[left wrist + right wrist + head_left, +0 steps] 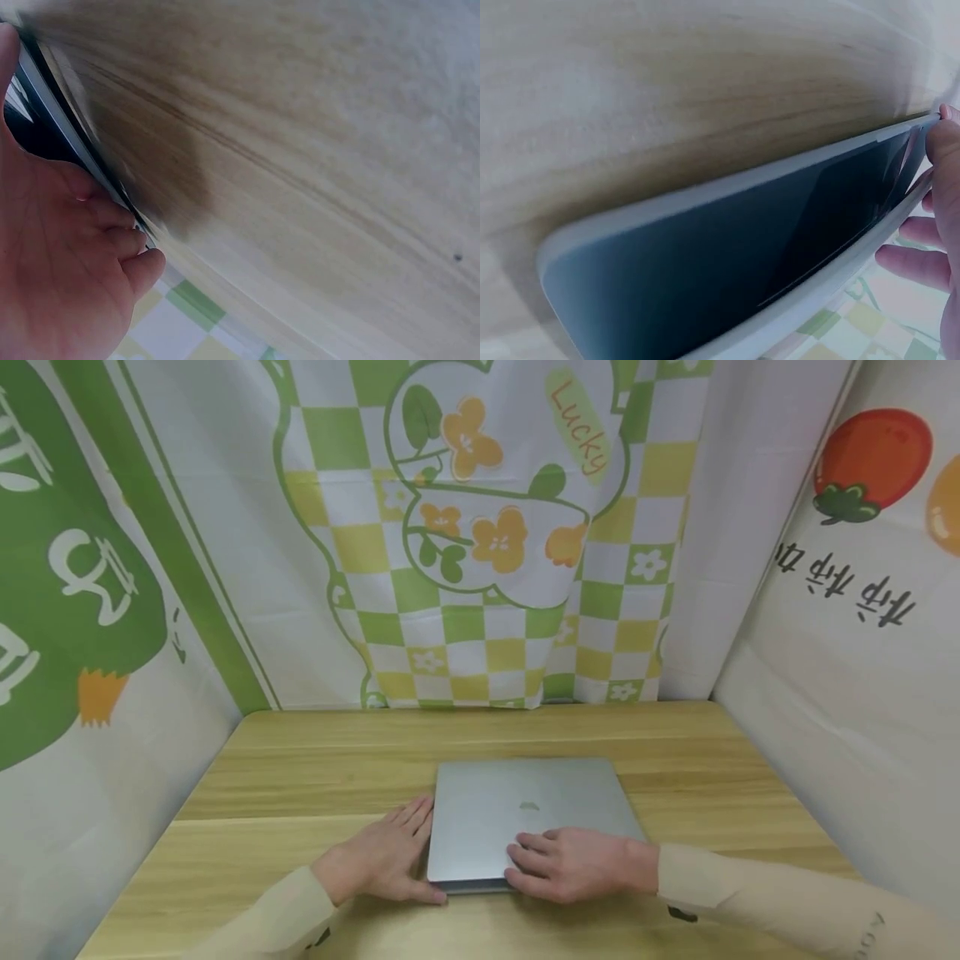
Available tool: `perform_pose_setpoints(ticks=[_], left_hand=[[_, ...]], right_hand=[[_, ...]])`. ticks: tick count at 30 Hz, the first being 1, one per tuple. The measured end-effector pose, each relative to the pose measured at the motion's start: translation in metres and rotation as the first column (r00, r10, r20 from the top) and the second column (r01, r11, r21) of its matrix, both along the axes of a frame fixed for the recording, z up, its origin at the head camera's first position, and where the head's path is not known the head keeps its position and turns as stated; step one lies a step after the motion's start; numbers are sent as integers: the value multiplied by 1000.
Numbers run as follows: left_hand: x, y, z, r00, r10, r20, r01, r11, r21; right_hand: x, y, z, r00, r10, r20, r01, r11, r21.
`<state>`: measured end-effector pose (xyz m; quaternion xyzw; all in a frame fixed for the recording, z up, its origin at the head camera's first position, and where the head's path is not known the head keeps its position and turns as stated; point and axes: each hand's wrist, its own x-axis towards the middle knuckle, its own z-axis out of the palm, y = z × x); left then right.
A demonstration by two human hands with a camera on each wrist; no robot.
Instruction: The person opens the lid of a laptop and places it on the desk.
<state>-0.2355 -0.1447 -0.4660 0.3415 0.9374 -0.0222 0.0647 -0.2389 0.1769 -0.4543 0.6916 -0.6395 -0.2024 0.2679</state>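
A silver laptop (487, 810) lies on the wooden table, its lid tilted up slightly along the front edge. Through that narrow gap the dark inside (727, 255) shows in the right wrist view. My right hand (577, 864) pinches the front edge of the lid, thumb at the gap and fingers over the top. Along the laptop's left side rests my left hand (386, 856), fingers extended against the edge and thumb near the front left corner. In the left wrist view, the palm of the left hand (60, 255) faces the laptop's side edge (71, 131).
The wooden table (300, 777) extends around the laptop on all sides. Behind it hangs a green and yellow checked curtain (465, 627). Printed cloth walls stand at the left (187, 635) and the right (832, 693).
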Motion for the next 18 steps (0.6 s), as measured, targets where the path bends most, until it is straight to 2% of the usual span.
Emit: perform_pose_setpoints(ticks=[9, 18], left_hand=[[-2, 0, -2, 1000, -2, -3, 2, 1000, -22], [-3, -2, -3, 1000, -1, -16, 1, 1000, -21]], right_hand=[[-1, 0, 5, 999, 6, 34, -3, 997, -81], [-2, 3, 12, 999, -3, 53, 9, 993, -117]])
